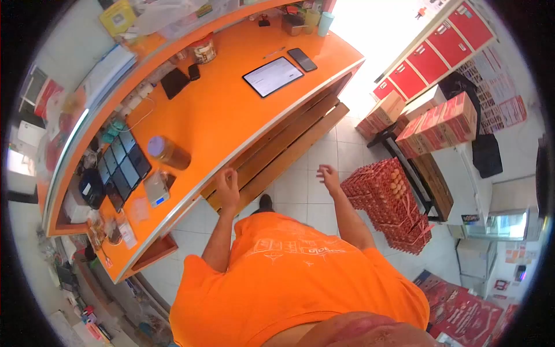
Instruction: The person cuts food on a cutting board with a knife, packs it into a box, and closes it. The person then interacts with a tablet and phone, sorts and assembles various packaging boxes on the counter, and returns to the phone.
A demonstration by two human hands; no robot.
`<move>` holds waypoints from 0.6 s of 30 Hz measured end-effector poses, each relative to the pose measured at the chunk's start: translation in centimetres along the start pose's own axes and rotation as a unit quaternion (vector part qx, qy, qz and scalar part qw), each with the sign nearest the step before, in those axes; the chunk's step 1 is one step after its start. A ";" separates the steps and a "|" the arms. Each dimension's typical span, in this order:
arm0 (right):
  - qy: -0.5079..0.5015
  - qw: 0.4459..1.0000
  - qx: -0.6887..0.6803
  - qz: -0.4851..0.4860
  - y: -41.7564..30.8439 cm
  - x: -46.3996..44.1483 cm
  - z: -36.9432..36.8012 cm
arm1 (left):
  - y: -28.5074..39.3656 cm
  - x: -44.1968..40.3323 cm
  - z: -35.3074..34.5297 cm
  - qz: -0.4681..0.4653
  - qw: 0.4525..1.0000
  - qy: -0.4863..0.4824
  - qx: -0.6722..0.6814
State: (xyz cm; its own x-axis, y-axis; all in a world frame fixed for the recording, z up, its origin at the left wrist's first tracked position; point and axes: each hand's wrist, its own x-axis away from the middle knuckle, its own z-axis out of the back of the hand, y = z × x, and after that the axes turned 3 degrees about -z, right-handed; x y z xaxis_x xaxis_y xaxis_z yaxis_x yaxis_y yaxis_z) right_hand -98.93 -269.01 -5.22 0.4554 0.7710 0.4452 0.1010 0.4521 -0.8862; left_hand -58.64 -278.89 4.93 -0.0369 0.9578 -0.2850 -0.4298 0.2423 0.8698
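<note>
My left hand [228, 184] hovers in the air beside the front edge of the orange counter [202, 130], above the wooden bench [277, 153]. Its fingers are loosely curled, and no object shows in them. Over the tiled floor, my right hand [329, 178] is held out with its fingers apart and nothing in them. It is nearest to the stacked red egg trays [376, 185]. On the counter to the left of my left hand stand a jar with a purple lid [167, 151] and a small scale [156, 188]. Both hands are apart from these things.
A tablet [273, 76] and a phone [302, 59] lie on the counter's far part. Several phones [124, 162] lie in rows at its left. Cardboard boxes [439, 124] stand on a rack at the right, near red lockers [435, 49]. A fridge [500, 225] is further right.
</note>
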 end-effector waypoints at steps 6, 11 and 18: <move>0.152 0.946 0.135 0.254 -11.8 -19.2 3.6 | -4.9 -18.9 -15.2 0.012 0.989 0.050 -0.137; 0.115 0.897 0.227 0.360 -25.7 -31.6 2.7 | -5.7 -25.4 -24.4 0.089 0.888 0.223 -0.392; -0.052 0.789 0.360 0.496 -34.8 -47.0 1.9 | -7.7 -27.7 -23.9 0.149 0.942 0.281 -0.107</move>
State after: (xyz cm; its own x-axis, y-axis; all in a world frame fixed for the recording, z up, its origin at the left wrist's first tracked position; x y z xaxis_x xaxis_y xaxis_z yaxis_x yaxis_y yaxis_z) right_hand -125.50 -320.11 4.94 -0.0838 0.9214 -0.3794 -0.8042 -0.2873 -0.5203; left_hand -75.84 -310.98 -3.45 -0.6300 0.7314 -0.2612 -0.4944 -0.1184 0.8611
